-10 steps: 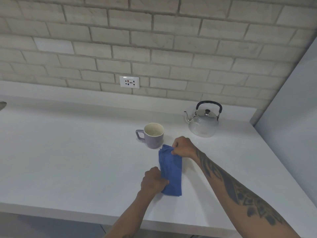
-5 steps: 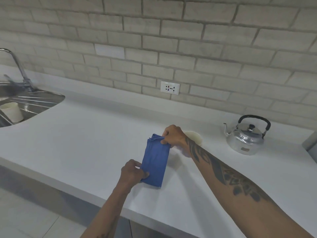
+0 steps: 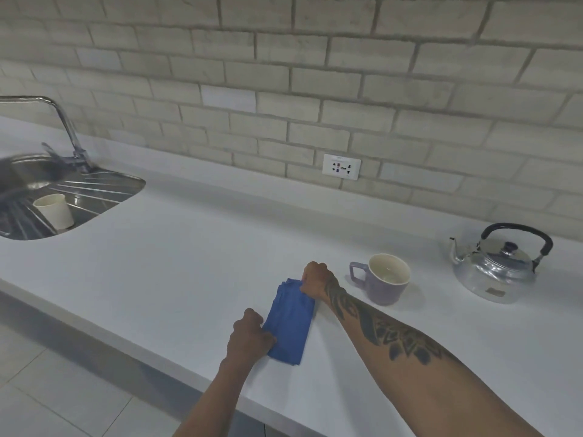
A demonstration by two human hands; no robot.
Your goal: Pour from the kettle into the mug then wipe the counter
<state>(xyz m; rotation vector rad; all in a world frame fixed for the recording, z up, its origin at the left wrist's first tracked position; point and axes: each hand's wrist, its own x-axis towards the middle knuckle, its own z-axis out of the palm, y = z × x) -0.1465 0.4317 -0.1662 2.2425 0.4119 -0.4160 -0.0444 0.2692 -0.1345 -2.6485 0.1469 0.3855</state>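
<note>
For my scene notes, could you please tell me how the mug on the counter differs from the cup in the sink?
The mug is purple with a side handle; the cup is plain white, no handle visible. The mug stands upright on the counter; the cup leans tilted in the sink. Both are open-topped with pale insides.

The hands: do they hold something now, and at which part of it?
Both hold the folded blue cloth lying on the counter: the left hand at its near end, the right hand at its far end.
</note>
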